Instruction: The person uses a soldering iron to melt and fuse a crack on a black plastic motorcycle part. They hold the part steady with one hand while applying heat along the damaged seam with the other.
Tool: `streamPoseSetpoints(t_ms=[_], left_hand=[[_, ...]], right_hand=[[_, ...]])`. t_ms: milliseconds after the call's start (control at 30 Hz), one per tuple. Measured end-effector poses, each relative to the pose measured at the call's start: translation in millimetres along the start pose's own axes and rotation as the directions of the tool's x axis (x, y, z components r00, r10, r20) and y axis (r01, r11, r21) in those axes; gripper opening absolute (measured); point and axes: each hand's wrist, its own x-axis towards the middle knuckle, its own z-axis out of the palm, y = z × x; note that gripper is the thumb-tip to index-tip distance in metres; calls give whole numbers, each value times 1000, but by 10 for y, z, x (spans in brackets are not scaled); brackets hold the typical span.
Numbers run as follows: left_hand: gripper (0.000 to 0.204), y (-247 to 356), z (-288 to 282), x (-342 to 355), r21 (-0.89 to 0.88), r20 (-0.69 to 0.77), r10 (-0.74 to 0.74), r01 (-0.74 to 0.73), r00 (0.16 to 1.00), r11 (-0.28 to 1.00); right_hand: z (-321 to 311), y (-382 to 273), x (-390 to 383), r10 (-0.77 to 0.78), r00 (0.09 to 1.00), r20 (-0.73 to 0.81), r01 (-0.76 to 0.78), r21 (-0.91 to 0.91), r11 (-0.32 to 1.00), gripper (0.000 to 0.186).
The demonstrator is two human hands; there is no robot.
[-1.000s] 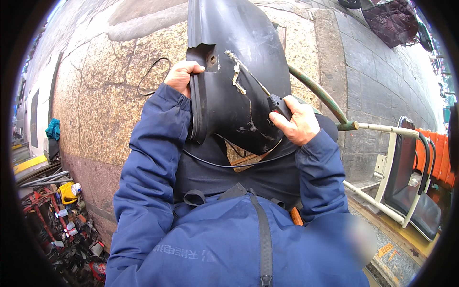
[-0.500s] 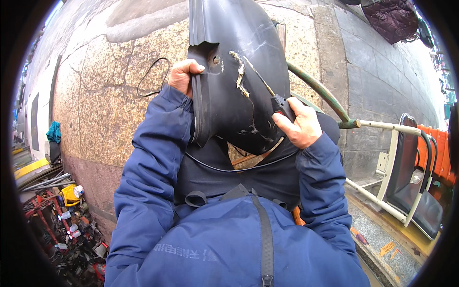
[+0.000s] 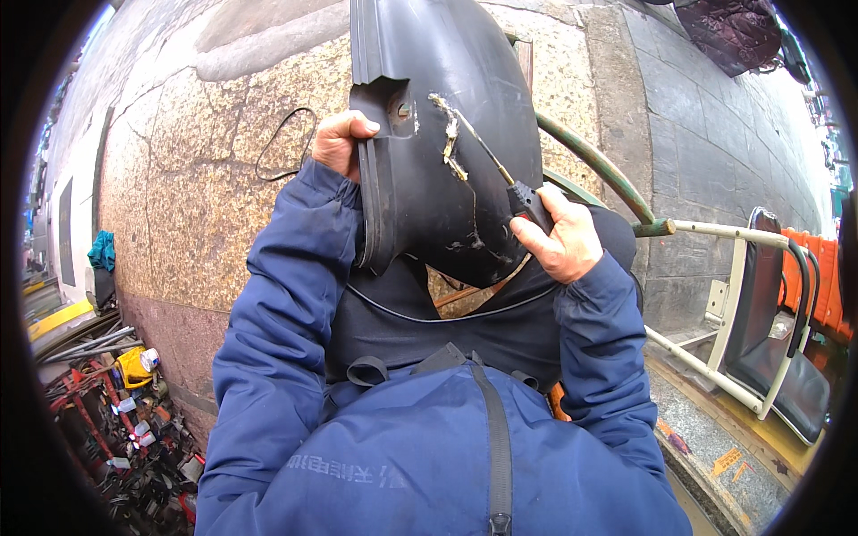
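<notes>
A curved black plastic panel (image 3: 474, 80), like a vehicle mudguard, rests across my lap. Down its face runs a crack with a rough whitish-tan seam (image 3: 451, 147), and a thinner crack line continues below it. My left hand (image 3: 340, 141) grips the panel's left edge, thumb on top beside a recessed hole; the other fingers are mostly hidden behind. In my right hand (image 3: 565, 234) is a soldering iron (image 3: 525, 201) with a black handle and a thin metal shaft. It slants up and left, its tip at or just over the upper part of the seam.
A green metal tube (image 3: 608, 174) passes behind the panel on the right, near a cream-framed chair with black padding (image 3: 755, 313). Lower left lies a heap of tools and parts (image 3: 116, 429) with a yellow container (image 3: 136, 366). A black cord loop (image 3: 284, 147) lies on the stone paving.
The soldering iron's tip has shifted slightly left, closer to the seam. The panel has moved a touch left; both hands keep their grips.
</notes>
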Motion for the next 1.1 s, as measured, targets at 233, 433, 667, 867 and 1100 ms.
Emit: streamPoseSetpoints(t_ms=[233, 433, 667, 867, 1100], left_hand=[[15, -6, -25, 22, -19, 81, -20, 22, 997, 1000], [42, -9, -99, 50, -35, 178, -36, 42, 983, 998], [47, -10, -180, 105, -43, 207, -39, 49, 978, 998], [52, -1, -174, 93, -49, 238, -52, 66, 970, 997], [57, 2, -112, 71, -48, 242, -66, 80, 968, 996]], right_hand=[[-5, -15, -15, 15, 1000, 8, -15, 19, 1000, 32], [34, 73, 11, 18, 999, 35, -16, -73, 997, 32], [27, 117, 9, 115, 990, 77, -110, -65, 992, 32], [23, 110, 22, 123, 990, 73, -119, -63, 991, 33], [18, 28, -11, 69, 997, 20, -70, 50, 996, 30]])
